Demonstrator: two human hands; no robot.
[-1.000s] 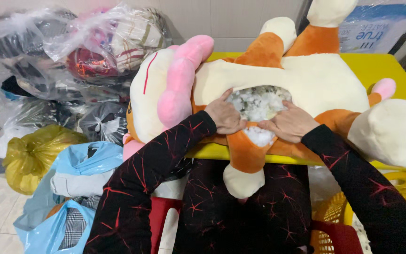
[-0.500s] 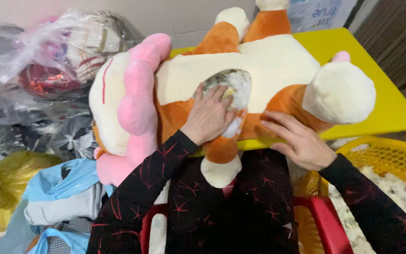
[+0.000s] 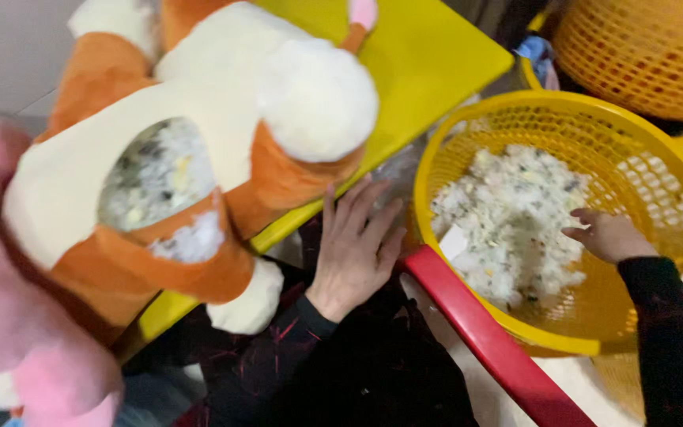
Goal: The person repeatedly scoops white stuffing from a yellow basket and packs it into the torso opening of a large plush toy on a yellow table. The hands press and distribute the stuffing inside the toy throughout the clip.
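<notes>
Head view. The plush toy point(image 3: 223, 119) lies on the yellow worktop point(image 3: 405, 71), cream belly up, with an open hole in the belly point(image 3: 156, 170) showing mixed white and grey stuffing. A small tuft of white fill point(image 3: 191, 241) sits at the lower lip of the hole, on an orange limb. A pink plush part point(image 3: 9, 340) lies left of the toy, blurred.

Right of the toy, below the worktop edge, stands a yellow mesh basket point(image 3: 673, 182) holding a heap of loose stuffing point(image 3: 507, 221). A second orange-yellow basket point(image 3: 634, 47) stands behind it. A red bar point(image 3: 484, 332), likely a chair or stool edge, runs between toy and basket.

Right hand point(image 3: 610, 236): inside the basket, on the right edge of the stuffing heap, fingers curled down into the fill. Whether they have closed on a clump cannot be told; the fingertips are buried and the frame is soft.

Left hand point(image 3: 357, 249): just right of the toy, below its round cream foot, lying flat at the worktop edge, fingers spread and straight, holding nothing.

Step in hand, as judged: fetching fill from the basket for the toy's open belly. The gathering looks begun, not finished.

Next move, as judged: it calls for the right hand to close on a fair clump, lift it clear of the basket rim and over the red bar, and carry it left to the hole. The left hand would do well to go back to the hole's edge and hold it open. Loose bits may drop on the way.
</notes>
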